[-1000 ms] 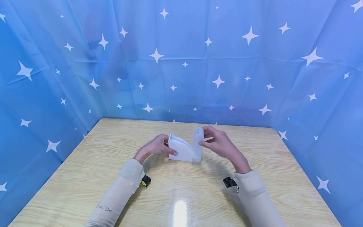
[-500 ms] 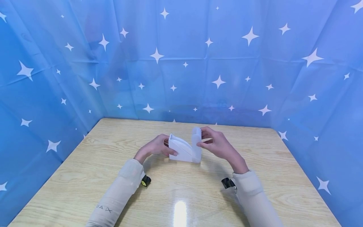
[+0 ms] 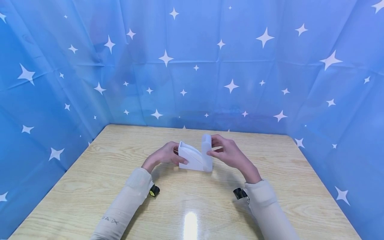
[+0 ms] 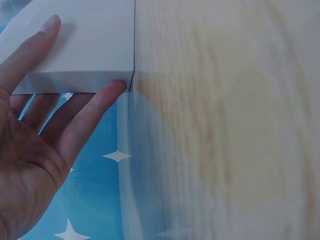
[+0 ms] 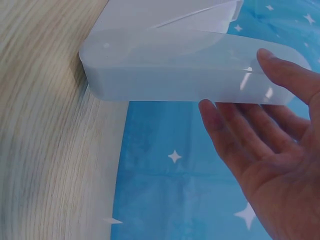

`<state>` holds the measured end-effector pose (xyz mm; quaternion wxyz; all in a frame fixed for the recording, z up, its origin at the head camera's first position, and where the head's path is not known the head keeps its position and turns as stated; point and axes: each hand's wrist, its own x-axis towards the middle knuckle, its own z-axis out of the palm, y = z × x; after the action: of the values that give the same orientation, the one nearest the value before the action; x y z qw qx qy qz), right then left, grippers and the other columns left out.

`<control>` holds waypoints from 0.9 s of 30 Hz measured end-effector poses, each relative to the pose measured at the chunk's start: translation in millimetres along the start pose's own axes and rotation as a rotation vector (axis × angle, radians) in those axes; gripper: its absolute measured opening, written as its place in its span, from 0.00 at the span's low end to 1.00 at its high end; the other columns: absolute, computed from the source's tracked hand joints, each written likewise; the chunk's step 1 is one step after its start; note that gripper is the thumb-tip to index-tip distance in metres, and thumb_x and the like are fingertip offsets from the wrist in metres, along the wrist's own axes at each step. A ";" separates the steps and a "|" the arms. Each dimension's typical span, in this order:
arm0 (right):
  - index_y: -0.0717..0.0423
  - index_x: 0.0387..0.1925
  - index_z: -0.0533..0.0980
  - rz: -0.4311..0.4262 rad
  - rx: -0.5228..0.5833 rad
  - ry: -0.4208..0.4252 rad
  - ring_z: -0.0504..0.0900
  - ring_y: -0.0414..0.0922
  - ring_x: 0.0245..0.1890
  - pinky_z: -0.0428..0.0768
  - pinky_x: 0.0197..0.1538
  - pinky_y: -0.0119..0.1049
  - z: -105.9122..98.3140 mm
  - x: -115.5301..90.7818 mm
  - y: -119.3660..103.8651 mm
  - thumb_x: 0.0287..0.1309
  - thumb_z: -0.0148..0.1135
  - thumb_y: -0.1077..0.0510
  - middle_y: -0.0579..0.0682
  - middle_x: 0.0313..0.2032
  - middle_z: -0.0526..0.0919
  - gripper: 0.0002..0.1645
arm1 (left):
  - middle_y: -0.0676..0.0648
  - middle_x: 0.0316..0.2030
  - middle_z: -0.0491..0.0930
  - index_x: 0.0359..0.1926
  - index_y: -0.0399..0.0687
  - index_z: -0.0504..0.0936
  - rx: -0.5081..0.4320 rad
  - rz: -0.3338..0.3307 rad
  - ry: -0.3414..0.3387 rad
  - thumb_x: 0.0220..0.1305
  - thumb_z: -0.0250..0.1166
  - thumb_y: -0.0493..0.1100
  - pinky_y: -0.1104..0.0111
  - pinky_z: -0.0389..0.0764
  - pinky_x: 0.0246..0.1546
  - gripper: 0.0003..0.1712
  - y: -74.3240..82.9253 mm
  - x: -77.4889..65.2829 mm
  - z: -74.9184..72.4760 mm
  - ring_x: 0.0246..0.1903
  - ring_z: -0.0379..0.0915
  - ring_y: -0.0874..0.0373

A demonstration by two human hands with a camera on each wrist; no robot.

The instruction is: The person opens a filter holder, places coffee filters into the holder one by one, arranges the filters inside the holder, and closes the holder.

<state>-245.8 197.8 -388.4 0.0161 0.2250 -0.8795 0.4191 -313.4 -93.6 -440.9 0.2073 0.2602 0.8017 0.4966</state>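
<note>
A white plastic box (image 3: 191,160) with a curved, sloping top edge stands on the table in the head view. Its frosted, see-through lid (image 3: 206,146) is swung up nearly upright, pivoting at the box's lower right corner. My left hand (image 3: 166,154) grips the box's left end, thumb on the front face; in the left wrist view one fingertip rests at the box's bottom corner. The lid's free upper end is in my right hand (image 3: 228,152). In the right wrist view the thumb presses one side of the lid (image 5: 165,82) and the fingers lie along its outer edge.
The light wood table (image 3: 120,140) extends around the box, with a bright glare spot near the front. A blue curtain (image 3: 192,83) with white stars rises behind the table and along both sides. Dark wrist cameras hang by each cuff.
My right hand has moved slightly left, tilting the lid toward the box. The left hand and the box stay where they were.
</note>
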 end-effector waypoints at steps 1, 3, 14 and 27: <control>0.54 0.65 0.74 0.004 -0.001 -0.002 0.85 0.54 0.56 0.88 0.54 0.49 0.3 0.1 -0.5 0.65 0.71 0.58 0.56 0.56 0.85 0.29 | 0.46 0.40 0.89 0.51 0.47 0.86 -0.001 0.000 0.000 0.56 0.80 0.40 0.55 0.90 0.37 0.21 0.0 0.0 0.0 0.34 0.84 0.57; 0.54 0.65 0.74 0.011 -0.002 -0.005 0.85 0.54 0.56 0.88 0.54 0.49 0.7 0.2 -1.2 0.65 0.71 0.58 0.55 0.56 0.85 0.29 | 0.46 0.41 0.89 0.52 0.47 0.86 -0.002 -0.001 -0.002 0.56 0.80 0.40 0.54 0.90 0.38 0.21 0.2 -0.1 0.0 0.35 0.84 0.57; 0.54 0.66 0.73 0.020 -0.011 -0.016 0.85 0.54 0.56 0.87 0.55 0.49 3.0 0.6 -0.9 0.65 0.71 0.58 0.56 0.56 0.84 0.30 | 0.46 0.41 0.89 0.52 0.47 0.86 0.003 0.007 -0.001 0.56 0.80 0.40 0.53 0.90 0.38 0.21 0.0 0.0 -0.2 0.35 0.85 0.57; 0.55 0.66 0.72 0.033 -0.026 -0.032 0.85 0.54 0.56 0.87 0.56 0.49 5.7 2.6 -0.1 0.65 0.71 0.58 0.56 0.55 0.84 0.30 | 0.46 0.42 0.89 0.52 0.48 0.86 0.000 0.007 -0.002 0.56 0.80 0.40 0.53 0.90 0.39 0.22 0.1 -0.3 0.2 0.36 0.85 0.56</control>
<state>-247.2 192.5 -391.4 -0.0017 0.2169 -0.8887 0.4041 -313.0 -93.6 -441.0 0.2063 0.2636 0.8005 0.4971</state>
